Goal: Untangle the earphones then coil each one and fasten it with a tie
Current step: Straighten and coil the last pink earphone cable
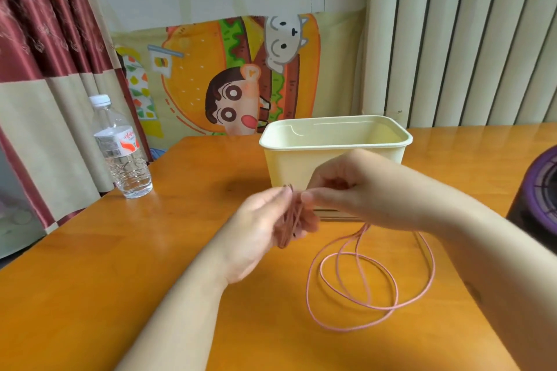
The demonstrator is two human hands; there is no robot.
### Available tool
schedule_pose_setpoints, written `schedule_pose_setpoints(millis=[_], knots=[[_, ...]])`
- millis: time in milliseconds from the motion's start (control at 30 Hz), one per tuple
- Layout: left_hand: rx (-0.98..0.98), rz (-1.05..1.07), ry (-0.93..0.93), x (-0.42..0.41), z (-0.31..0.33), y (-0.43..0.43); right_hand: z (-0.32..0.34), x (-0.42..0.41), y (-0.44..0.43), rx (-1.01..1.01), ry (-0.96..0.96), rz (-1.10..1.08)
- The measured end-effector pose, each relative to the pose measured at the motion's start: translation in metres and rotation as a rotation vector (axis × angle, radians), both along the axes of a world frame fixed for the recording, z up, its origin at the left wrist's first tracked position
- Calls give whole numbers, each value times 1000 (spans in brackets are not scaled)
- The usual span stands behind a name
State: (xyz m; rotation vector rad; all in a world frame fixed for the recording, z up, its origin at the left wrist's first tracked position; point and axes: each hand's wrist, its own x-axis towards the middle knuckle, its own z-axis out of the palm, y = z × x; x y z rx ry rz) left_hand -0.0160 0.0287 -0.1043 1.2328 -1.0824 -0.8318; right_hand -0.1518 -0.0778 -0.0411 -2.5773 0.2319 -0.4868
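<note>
Pink earphone cord [337, 329]: part is wound in a bundle round the left grip's fingers, and the rest trails down into loose overlapping loops on the bench [150, 250], under the right forearm. Left grip [259, 229] is raised, palm turned inward, its fingers blurred; I can't tell if they curl on the cord. Right grip [346, 190] is pinched thumb to forefinger on the cord at the top of the bundle, wrist bent. Just behind both stands a cream bin [331, 141], upright; I can't see its bottom. Water bottle [123, 147] is at far left, purple device [539, 190] at the right edge.
</note>
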Motion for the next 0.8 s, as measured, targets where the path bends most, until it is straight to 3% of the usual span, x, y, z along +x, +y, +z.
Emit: schedule_pose_setpoints(millis=[33,100,167,300,433,500,567,667,800], knots=[[39,-44,-61,-4,0,1,1,-2,-4,12,-34,-44],[91,-136,3,-9,0,3,1,-4,-11,46,-94,-102],[81,-287,172,-9,1,6,-3,-1,-14,124,-164,-108],[-128,-576,623,8,4,3,-25,16,-14,270,-240,-150],[-324,-261,962,7,8,-2,-50,32,-3,124,-80,-116],[-402,40,891,7,12,-2,-52,32,3,94,87,-41],[-406,171,734,10,13,-5,-46,28,7,99,223,11],[-314,231,409,10,9,-6,-28,16,10,94,298,38],[-146,189,-144,7,-1,-3,-11,5,5,-8,181,24]])
